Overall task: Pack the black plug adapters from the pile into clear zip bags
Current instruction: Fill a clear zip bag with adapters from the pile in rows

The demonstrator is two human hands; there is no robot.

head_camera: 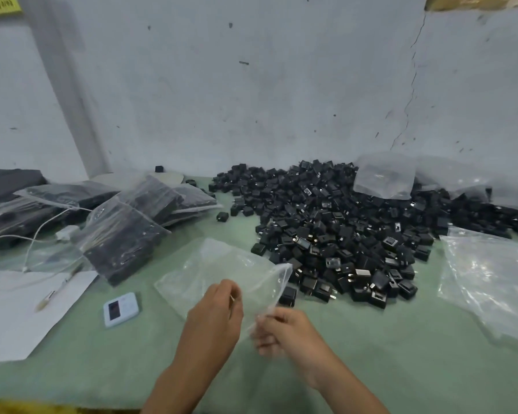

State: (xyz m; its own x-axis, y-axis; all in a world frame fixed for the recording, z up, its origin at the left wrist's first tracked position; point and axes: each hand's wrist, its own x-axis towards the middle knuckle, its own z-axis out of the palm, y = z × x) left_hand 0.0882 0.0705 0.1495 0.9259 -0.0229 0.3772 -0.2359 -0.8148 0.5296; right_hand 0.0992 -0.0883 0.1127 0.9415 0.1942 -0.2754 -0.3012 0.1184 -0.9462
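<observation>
Between left hand (215,312) and right hand (282,330), crinkly clear bag (222,264)

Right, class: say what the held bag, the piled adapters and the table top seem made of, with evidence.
The bag looks like thin, glossy clear plastic film: the table top shows through and it creases. The adapters seem hard black plastic, mostly matte, with shiny metal prongs. The table top is pale green and matte, perhaps a mat or paint; unclear.

Dim, flat light, faint shadows; glare on clear zip bags (488,282) right of the motion-blurred right hand (281,331); edges bowed.
</observation>
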